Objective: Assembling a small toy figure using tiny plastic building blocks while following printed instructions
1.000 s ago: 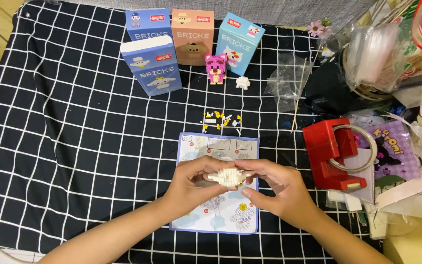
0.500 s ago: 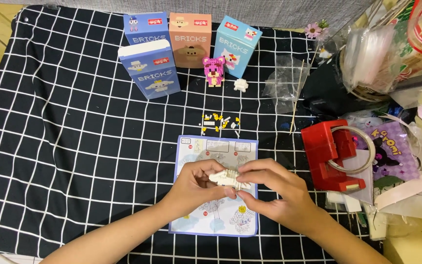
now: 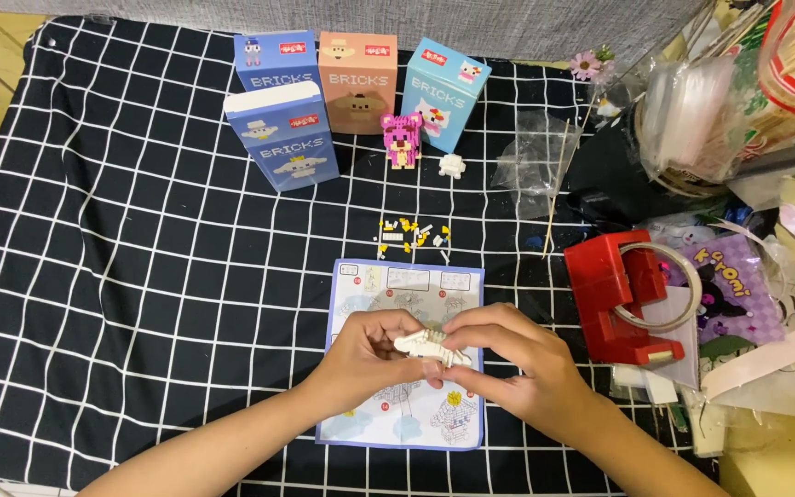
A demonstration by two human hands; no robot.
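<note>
Left hand (image 3: 365,354) and right hand (image 3: 508,364) both grip a small white brick assembly (image 3: 430,345) between thumb and fingertips, held just above the instruction sheet (image 3: 402,419), apparently so the diagrams stay readable underneath.

Beyond the sheet: a scatter of loose yellow and white bricks (image 3: 411,235), near enough to reach.

Further back: a finished pink figure (image 3: 401,138) and a small white figure (image 3: 453,166), standing in front of four upright boxes (image 3: 324,101), fronts facing the person.

To the right: a red tape dispenser (image 3: 623,299), clear plastic bags (image 3: 535,161), mixed clutter.

Surface: counter under a black cloth with white grid (image 3: 121,258); grey wall behind.
</note>
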